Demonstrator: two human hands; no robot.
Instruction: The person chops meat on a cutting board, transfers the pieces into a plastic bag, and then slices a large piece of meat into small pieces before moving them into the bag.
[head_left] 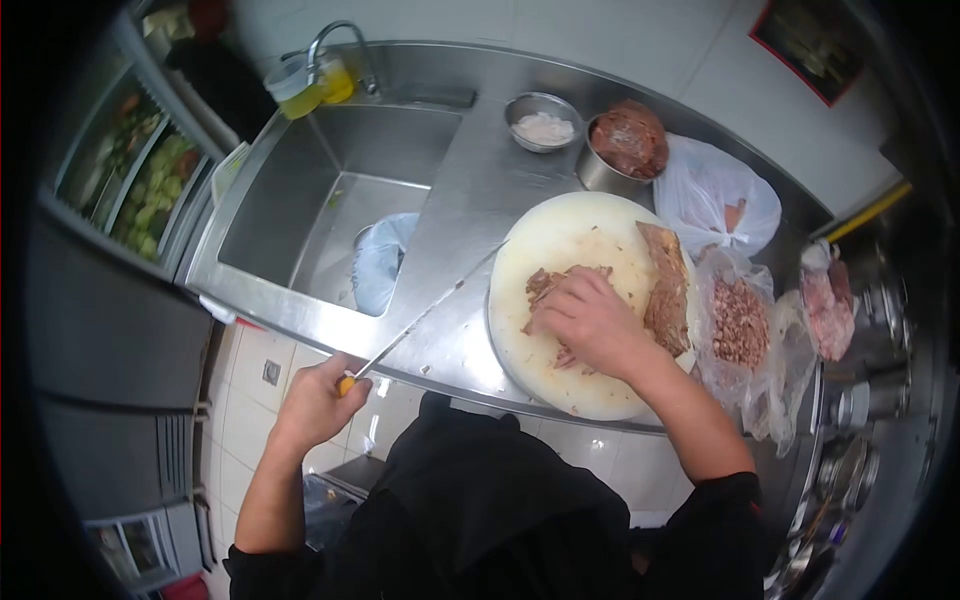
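Observation:
My left hand [322, 402] is closed round the orange-yellow handle of a long, thin knife [425, 312]. The blade slants up and right over the counter edge, its tip close to the cutting board's left rim. On the round white cutting board [530, 225], my right hand [590, 320] is cupped over a pile of chopped cooked meat [543, 285], fingers curled into it. The fingertips are partly hidden. A long browned slab of meat [667, 290] lies at the board's right side, just beyond my right hand.
Left of the board is a steel sink [290, 200] with a bluish plastic bag [385, 265] inside. Behind the board stand a small metal bowl [541, 122] and a pot of meat [628, 145]. Rightward lie a white bag [715, 190] and a bag of diced meat [740, 325].

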